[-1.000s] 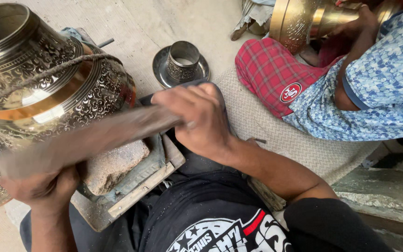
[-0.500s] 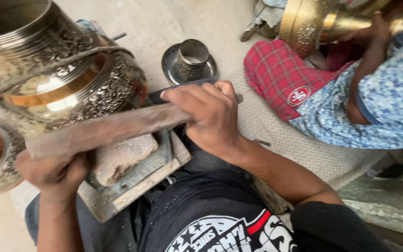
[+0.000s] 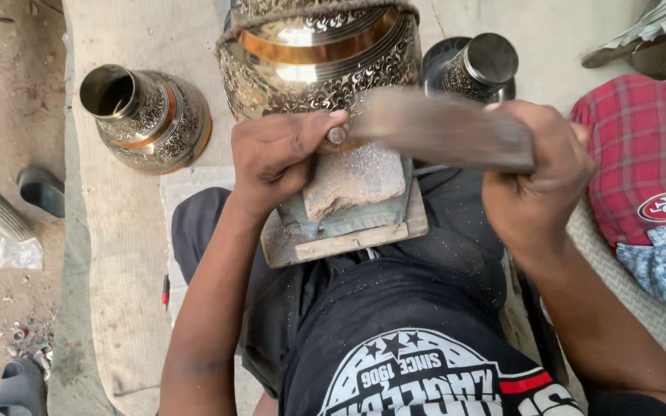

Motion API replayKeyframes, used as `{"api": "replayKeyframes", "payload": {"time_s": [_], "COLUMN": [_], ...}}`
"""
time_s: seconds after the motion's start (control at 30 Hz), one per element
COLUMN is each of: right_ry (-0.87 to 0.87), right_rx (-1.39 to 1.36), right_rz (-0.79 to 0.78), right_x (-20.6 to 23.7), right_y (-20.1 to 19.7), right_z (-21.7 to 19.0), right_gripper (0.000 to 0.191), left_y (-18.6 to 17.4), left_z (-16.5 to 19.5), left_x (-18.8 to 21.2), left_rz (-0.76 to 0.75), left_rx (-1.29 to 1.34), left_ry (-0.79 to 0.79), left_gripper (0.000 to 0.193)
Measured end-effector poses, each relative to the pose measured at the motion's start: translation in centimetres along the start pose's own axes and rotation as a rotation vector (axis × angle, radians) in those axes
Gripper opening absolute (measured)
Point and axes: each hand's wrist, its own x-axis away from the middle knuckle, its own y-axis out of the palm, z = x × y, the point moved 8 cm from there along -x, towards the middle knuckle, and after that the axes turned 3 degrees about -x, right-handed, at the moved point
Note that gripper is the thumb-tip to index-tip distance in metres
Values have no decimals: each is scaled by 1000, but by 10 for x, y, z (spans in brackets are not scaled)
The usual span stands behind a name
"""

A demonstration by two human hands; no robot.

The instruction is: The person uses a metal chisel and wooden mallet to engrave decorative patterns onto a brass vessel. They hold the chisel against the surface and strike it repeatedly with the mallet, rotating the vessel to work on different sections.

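Burlap mat (image 3: 125,254) on dusty ground; big engraved brass pot (image 3: 321,58) at 12 o'clock. Both hands closed on a flat metal file (image 3: 441,127) against the pot's lower edge: left hand (image 3: 283,158) fisted on its tip, right hand (image 3: 537,177) wrapped around the wide end. Smaller brass vase (image 3: 148,115) lies at 10 o'clock.

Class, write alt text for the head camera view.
Seated person's left hand and right hand grip a long flat file against a large engraved brass pot. A smaller brass vase lies left.
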Motion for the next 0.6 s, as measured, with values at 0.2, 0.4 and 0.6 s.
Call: {"api": "replayKeyframes", "payload": {"time_s": [0.2, 0.4, 0.6], "right_ry": [-189, -32, -37], "right_rx": [508, 310, -174], "right_rz": [-88, -144, -48], "right_x": [0, 1, 13], "right_y": [1, -6, -11], "right_z": [-16, 17, 33], "right_gripper": [25, 34, 29], "left_y": [5, 12, 14], "left_z": [-5, 7, 8], "left_x": [7, 4, 0], "left_rz": [112, 60, 82], "left_rx": [-22, -92, -140], "left_ry": [-38, 28, 69], "left_gripper": [42, 54, 46]}}
